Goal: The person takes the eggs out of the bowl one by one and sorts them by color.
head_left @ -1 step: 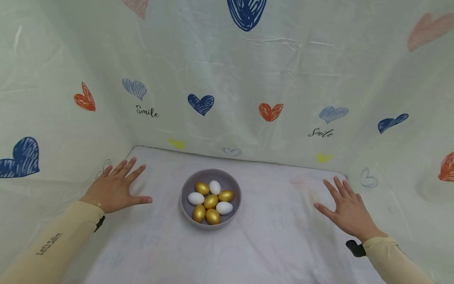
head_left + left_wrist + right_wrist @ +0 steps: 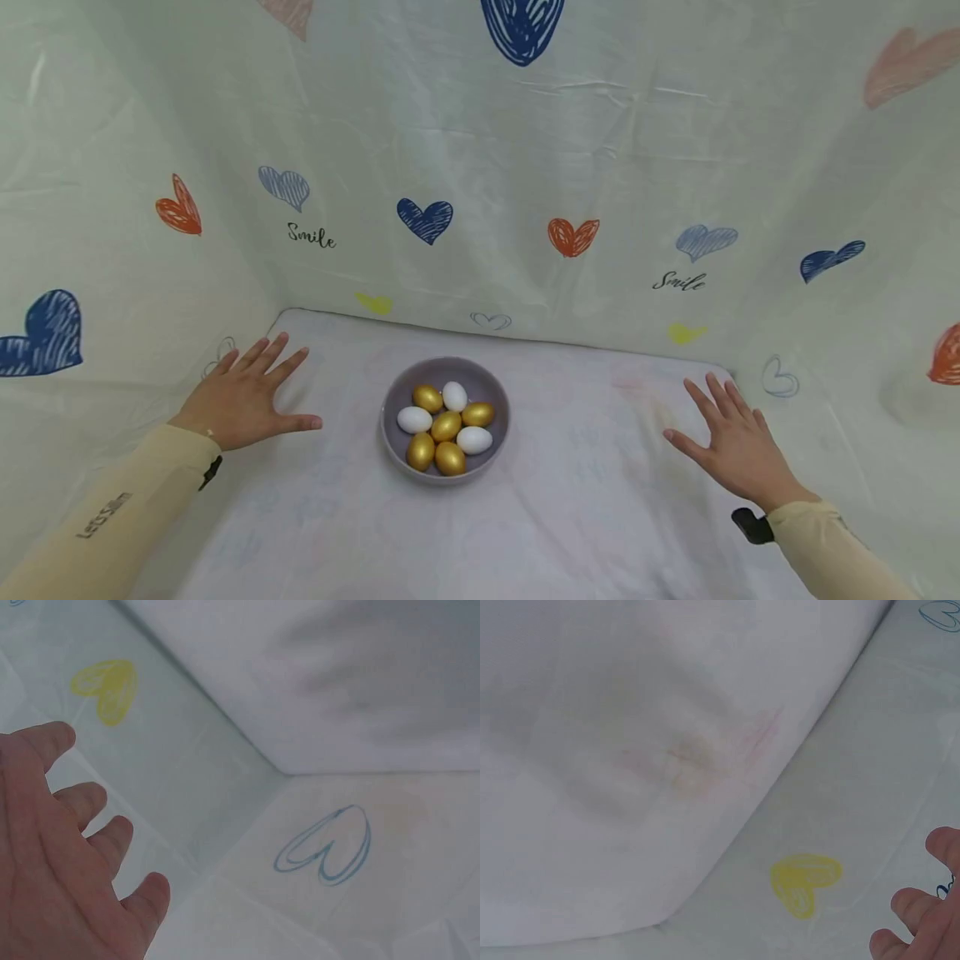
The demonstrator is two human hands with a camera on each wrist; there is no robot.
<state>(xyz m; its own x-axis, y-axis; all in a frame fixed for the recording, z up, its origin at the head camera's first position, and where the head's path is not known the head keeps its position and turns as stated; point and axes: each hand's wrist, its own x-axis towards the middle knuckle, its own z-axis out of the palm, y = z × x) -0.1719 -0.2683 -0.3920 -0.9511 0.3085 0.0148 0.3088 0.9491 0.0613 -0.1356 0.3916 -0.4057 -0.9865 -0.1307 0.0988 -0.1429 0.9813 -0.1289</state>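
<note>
Quietly, a bare left hand [image 2: 240,400] and right hand [image 2: 738,454] flank a gray bowl [image 2: 450,369] on the white tabletop [image 2: 585,467], fingers straight and fanned wide, backs upward, neither holding anything. The bowl sits between them, well apart from both, with 5 gold eggs [image 2: 446,426] and 3 white eggs [image 2: 475,439] gathered inside its rim. Behind rises a sheet [image 2: 495,167] printed with hearts. From where I stand, it looks like a ready pose, with no handling begun; whether the hands touch the tabletop or hover over it, I cannot tell. Any move on the bowl would call for a reach inward, and lifting an egg would seem to want a light pinch, since those smooth surfaces could slip or roll
</note>
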